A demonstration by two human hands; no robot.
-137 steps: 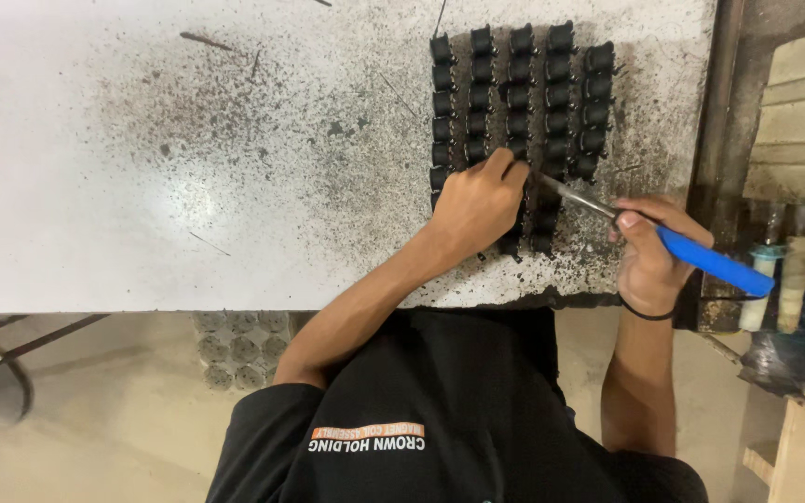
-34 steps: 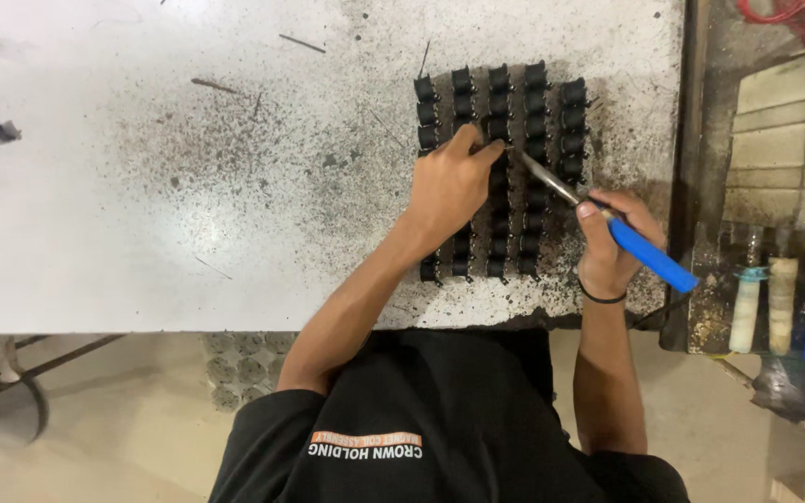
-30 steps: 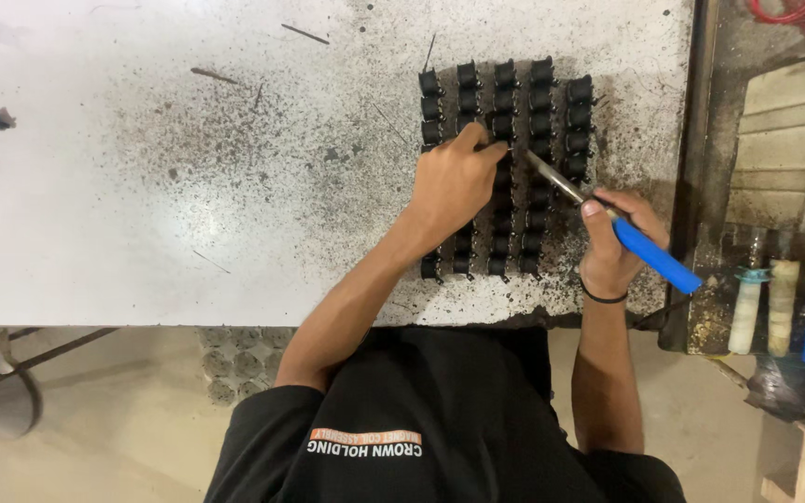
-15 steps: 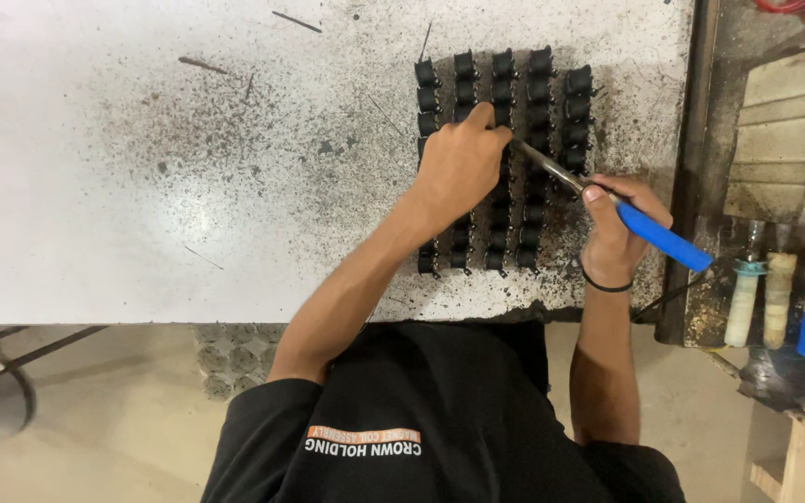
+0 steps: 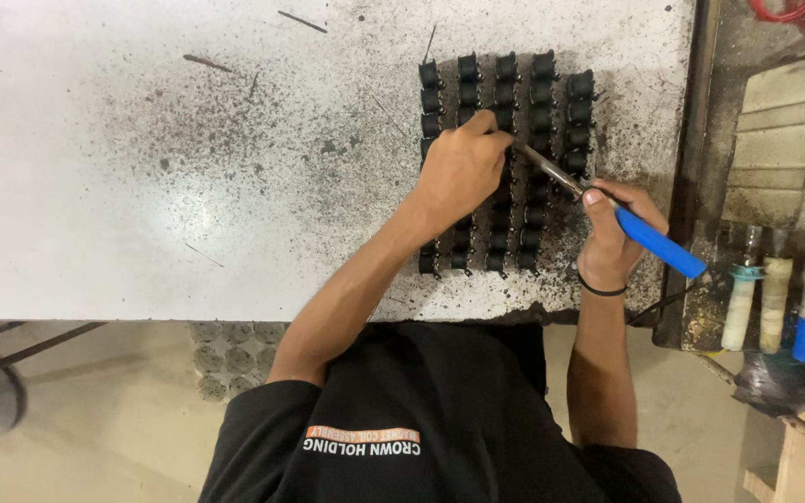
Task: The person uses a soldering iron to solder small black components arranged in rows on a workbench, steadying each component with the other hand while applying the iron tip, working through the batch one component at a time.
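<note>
From the head camera, looking straight down: my left hand (image 5: 463,172) rests on the block of small black parts (image 5: 505,158) in the upper middle of the frame, the fingers curled together with the tips pinched at one part near the block's centre (whether they actually grip it I cannot tell, my knuckles hide the contact). The parts stand in neat columns on the speckled white table (image 5: 142,186), which is sooty and dark around them.

My right hand (image 5: 612,237) sits just right of the block, at middle right of the frame, fingers clamped around the blue-handled tool (image 5: 659,244). Its thin metal shaft (image 5: 552,168) runs up and to the left, and its tip meets the fingertips of my left hand over the parts. A dark band circles my right wrist.

At the far right edge, beyond the table's rim, a few upright tubes (image 5: 775,293) with white and blue bodies stand in a grimy tray, and pale blocks (image 5: 784,140) are stacked above them. A few dark slivers (image 5: 300,20) lie on the table at upper left. My black shirt fills the lower middle of the frame
</note>
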